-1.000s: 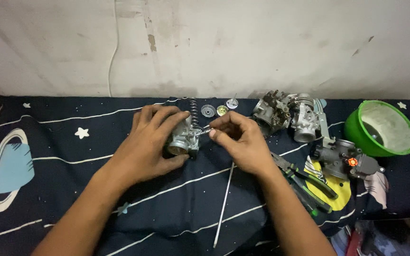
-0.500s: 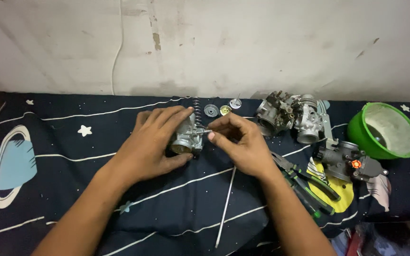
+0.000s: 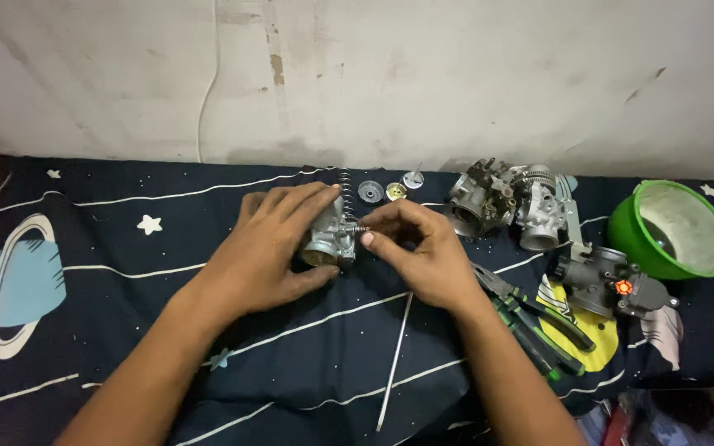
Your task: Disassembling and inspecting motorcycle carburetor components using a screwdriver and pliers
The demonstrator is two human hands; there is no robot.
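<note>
Left hand (image 3: 270, 252) wraps closed around a small silver cast-metal carburettor body (image 3: 330, 239), centre of the dark star-print cloth (image 3: 109, 281). Right hand (image 3: 419, 252) pinches a small spring-loaded screw (image 3: 359, 229) at its right side. Risk: loosened pinch lets the screw spring away into cloth folds.

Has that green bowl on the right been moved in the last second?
No. The green bowl sits in the same spot beside the dark carburetor with the red knob; only the head camera shifted slightly.
</note>
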